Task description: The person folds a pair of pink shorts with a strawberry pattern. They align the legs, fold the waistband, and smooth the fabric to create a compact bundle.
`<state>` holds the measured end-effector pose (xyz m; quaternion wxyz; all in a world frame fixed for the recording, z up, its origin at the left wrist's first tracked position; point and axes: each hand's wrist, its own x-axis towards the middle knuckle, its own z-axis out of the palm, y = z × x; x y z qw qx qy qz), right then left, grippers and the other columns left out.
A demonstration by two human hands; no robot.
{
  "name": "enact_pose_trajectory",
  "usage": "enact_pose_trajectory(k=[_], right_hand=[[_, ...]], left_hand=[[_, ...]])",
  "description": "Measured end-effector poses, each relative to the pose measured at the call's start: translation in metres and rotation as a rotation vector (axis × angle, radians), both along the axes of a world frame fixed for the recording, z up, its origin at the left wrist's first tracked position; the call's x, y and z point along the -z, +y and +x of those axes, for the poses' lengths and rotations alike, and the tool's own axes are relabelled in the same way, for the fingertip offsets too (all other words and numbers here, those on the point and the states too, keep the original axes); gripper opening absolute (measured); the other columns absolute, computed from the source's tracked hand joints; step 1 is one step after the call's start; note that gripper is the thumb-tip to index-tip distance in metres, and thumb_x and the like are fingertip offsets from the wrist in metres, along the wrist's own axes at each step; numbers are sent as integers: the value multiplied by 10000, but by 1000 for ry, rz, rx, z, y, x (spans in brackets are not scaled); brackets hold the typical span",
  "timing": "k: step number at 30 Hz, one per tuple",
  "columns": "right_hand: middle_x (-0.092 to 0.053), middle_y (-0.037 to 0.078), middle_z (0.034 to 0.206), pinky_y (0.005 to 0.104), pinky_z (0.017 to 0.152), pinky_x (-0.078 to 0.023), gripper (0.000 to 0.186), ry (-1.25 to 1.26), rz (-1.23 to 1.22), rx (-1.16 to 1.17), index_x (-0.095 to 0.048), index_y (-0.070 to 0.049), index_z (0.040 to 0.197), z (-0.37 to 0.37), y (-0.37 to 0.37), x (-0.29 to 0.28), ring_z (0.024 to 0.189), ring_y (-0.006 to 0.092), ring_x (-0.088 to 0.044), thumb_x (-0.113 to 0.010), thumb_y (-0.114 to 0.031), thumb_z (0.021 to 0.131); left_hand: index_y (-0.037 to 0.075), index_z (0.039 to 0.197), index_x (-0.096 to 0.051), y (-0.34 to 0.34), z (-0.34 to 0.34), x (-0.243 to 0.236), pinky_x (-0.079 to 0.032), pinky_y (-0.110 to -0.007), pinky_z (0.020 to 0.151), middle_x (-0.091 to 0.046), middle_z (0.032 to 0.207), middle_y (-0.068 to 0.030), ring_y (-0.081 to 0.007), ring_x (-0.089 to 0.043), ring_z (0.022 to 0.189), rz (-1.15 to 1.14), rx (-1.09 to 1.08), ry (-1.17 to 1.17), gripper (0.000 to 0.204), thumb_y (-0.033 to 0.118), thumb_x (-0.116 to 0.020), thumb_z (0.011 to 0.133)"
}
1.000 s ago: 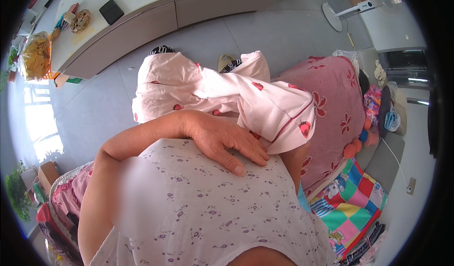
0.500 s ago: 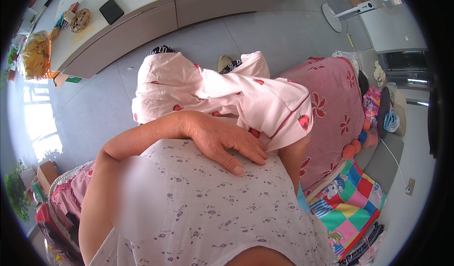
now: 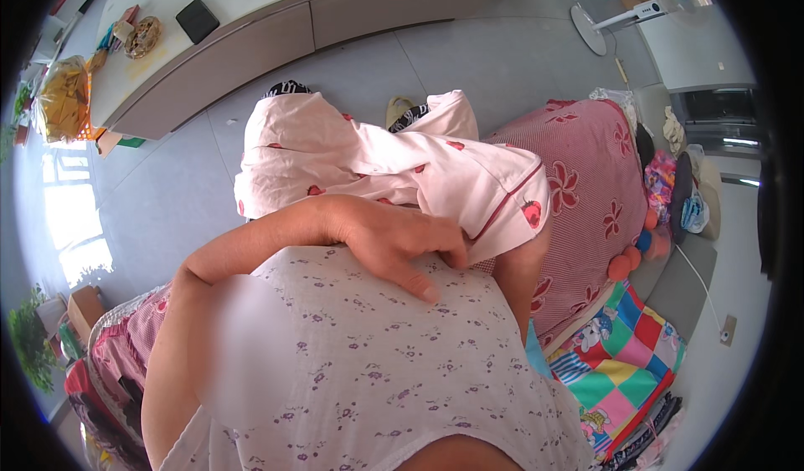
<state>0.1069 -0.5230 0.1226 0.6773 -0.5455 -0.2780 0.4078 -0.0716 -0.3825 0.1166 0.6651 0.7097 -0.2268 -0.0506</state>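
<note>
My left hand [image 3: 402,241] reaches across the front of my white top with small purple flowers [image 3: 360,345]. Its thumb stands apart and its fingers bend downward, with nothing visible in them. The fingertips are close to the edge of a pale pink strawberry-print cloth with dark red piping [image 3: 494,190]; whether they touch it I cannot tell. On the right, my right forearm [image 3: 523,274] goes up under this cloth, which hides my right hand. Matching pink fabric [image 3: 289,157] covers my legs.
I sit on a seat with a red-and-white flowered cover [image 3: 582,195]. To the right lie a multicoloured patchwork cloth [image 3: 624,345] and orange round objects [image 3: 620,267]. Ahead, a long low cabinet [image 3: 251,48] carries a black tablet-like object [image 3: 198,20] and a small basket [image 3: 142,37].
My left hand has lifted slightly and its fingers have curled downward from lying flatter. The pink cloth's right end has shifted a little to the left.
</note>
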Motion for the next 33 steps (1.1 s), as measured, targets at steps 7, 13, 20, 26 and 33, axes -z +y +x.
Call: enact_pose_trajectory(k=[7,13,20,26,33], right_hand=[[-636,95,1033,276,798,-514,261,-123,68,260,-567,3,1130,6,-2,1,896,171,-631,-502,-137,918],[-652,60,903,242,735,-495,179,-213,48,340,-615,0,1008,10,3,-6,799,116,-612,-567,-10,836],[-661,67,887,246,733,-477,158,-157,-161,156,-628,29,958,35,-19,-12,776,117,-609,-587,-12,811],[-668,97,878,279,732,-495,131,166,-131,-84,-631,14,934,29,-20,-13,762,151,-627,-620,-66,831],[-665,115,886,309,758,-509,107,443,-83,-103,-623,6,897,24,-13,-4,800,195,-641,-615,-96,866]], left_hand=[[-27,1159,-520,-10,14,-17,-469,-349,868,-590,1097,-164,-272,-602,994,120,-208,432,482,303,-658,835],[-29,1105,-573,-8,23,-7,-470,-316,766,-637,916,-124,-183,-604,858,115,-244,477,387,261,-643,859],[-24,1066,-591,24,-2,26,-443,-277,870,-617,1009,-82,-141,-569,938,-896,-661,505,260,193,-500,956],[24,955,-584,28,-1,30,-499,-268,788,-617,907,-48,-132,-604,818,-1043,-812,524,181,188,-509,967],[56,924,-561,27,-2,45,-503,-333,833,-621,931,-63,-172,-616,866,-1276,-880,535,196,250,-544,952]])
